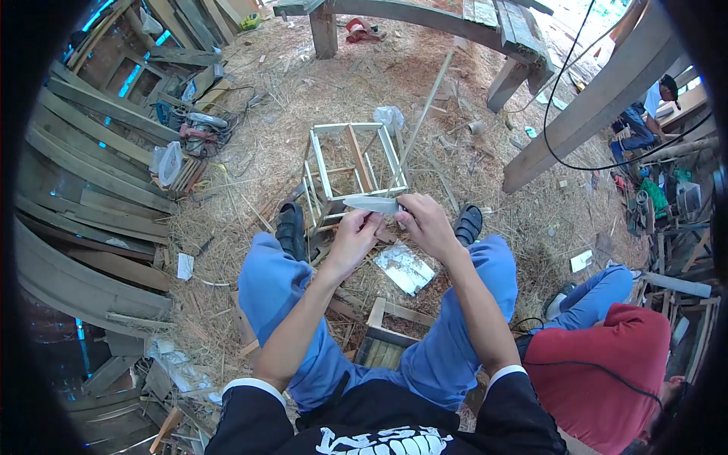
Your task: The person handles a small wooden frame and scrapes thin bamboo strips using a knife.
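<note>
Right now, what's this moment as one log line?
right hand: holding knife | left hand: near blade, contact unclear | wooden frame: beyond hands

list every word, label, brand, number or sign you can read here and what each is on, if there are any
No text can be read with certainty.
Black shirt: bold white print, cut off at the picture's bottom edge; not legible.
Blade: no readable marking.
Red power tool: any label is too small and blurred to read.
White sheet: nothing readable.
</note>
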A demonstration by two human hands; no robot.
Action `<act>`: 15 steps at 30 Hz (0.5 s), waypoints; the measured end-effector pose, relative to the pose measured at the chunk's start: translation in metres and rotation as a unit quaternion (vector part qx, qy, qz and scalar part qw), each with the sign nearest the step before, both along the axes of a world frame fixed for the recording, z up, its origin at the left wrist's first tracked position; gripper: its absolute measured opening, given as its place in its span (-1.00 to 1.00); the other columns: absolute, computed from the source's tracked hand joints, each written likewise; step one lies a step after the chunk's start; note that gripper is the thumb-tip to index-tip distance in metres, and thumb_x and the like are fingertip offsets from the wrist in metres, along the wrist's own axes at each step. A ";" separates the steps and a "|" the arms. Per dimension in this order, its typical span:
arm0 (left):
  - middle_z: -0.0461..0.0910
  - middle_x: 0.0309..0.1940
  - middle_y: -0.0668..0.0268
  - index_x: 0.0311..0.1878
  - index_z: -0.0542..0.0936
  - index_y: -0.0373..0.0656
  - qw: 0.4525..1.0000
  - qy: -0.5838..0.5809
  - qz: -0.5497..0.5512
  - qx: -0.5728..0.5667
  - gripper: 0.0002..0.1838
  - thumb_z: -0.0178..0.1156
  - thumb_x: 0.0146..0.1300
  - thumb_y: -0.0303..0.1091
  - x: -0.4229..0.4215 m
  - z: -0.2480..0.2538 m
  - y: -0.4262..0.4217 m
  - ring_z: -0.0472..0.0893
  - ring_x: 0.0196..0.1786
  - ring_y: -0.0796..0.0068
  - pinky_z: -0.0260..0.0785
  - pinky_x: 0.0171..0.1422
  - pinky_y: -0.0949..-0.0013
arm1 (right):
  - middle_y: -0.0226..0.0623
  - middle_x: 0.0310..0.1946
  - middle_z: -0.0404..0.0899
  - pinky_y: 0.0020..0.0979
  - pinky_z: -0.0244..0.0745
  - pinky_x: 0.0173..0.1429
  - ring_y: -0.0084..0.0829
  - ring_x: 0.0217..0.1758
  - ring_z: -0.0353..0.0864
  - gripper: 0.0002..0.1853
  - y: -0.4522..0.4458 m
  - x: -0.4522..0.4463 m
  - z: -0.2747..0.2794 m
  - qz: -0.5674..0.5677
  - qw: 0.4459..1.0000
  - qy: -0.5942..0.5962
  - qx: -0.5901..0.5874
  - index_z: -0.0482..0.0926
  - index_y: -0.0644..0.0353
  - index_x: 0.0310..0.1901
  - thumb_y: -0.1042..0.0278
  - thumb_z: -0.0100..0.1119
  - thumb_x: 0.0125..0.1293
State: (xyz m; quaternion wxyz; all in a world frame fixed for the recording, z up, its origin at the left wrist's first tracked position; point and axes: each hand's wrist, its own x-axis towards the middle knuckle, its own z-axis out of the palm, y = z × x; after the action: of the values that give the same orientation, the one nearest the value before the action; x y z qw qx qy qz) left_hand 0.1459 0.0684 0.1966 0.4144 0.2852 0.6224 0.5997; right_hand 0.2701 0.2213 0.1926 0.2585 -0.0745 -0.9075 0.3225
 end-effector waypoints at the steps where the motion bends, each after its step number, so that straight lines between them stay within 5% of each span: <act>1: 0.35 -0.48 0.56 -0.06 0.58 -0.20 0.999 0.042 -0.005 -0.013 -0.80 0.06 0.59 -0.29 -0.002 -0.008 -0.001 0.24 -0.51 0.79 -0.02 -0.50 0.56 | -0.08 -0.29 0.54 -0.14 0.38 -0.04 -0.03 -0.16 0.53 -0.64 0.001 0.001 0.001 0.007 1.000 0.003 0.011 0.54 0.28 -0.06 0.07 0.10 0.47; 5: 0.31 -0.50 0.58 -0.15 0.55 -0.18 0.991 0.133 -0.013 0.030 -0.79 0.04 0.59 -0.28 -0.002 -0.026 0.000 0.22 -0.50 0.77 -0.03 -0.47 0.56 | -0.11 -0.32 0.50 -0.17 0.32 -0.05 -0.07 -0.20 0.48 -0.57 0.005 0.006 0.003 0.010 0.999 -0.002 0.047 0.53 0.29 -0.09 -0.02 0.07 0.47; 8: 0.30 -0.50 0.58 -0.17 0.53 -0.16 0.995 0.089 -0.014 0.043 -0.78 0.04 0.60 -0.25 0.002 -0.028 0.002 0.22 -0.50 0.79 -0.02 -0.46 0.57 | -0.13 -0.34 0.49 -0.18 0.30 -0.08 -0.08 -0.23 0.46 -0.56 0.007 0.008 0.001 0.004 0.998 -0.009 0.062 0.53 0.28 -0.12 -0.04 0.06 0.46; 11: 0.39 -0.53 0.47 -0.20 0.58 -0.29 1.000 0.030 0.001 0.004 -0.69 0.04 0.59 -0.25 0.008 -0.010 0.000 0.30 -0.46 0.63 0.17 -0.37 0.37 | -0.19 -0.28 0.56 -0.20 0.33 -0.07 -0.15 -0.17 0.54 -0.64 0.009 0.009 0.002 -0.022 0.996 -0.004 0.088 0.55 0.21 -0.12 0.03 0.19 0.37; 15: 0.32 -0.54 0.54 -0.07 0.57 -0.26 0.999 -0.028 -0.007 0.035 -0.72 0.01 0.61 -0.22 0.008 -0.010 0.001 0.24 -0.49 0.72 0.10 -0.45 0.48 | -0.15 -0.32 0.57 -0.17 0.35 -0.07 -0.11 -0.20 0.54 -0.68 0.009 0.007 0.004 -0.047 0.995 0.013 0.082 0.55 0.23 -0.11 0.10 0.20 0.38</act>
State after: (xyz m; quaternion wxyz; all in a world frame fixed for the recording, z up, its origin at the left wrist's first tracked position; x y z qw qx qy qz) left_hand 0.1543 0.0689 0.1865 0.4256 0.2867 0.5870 0.6262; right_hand 0.2771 0.2304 0.1964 0.2903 -0.0910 -0.9231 0.2352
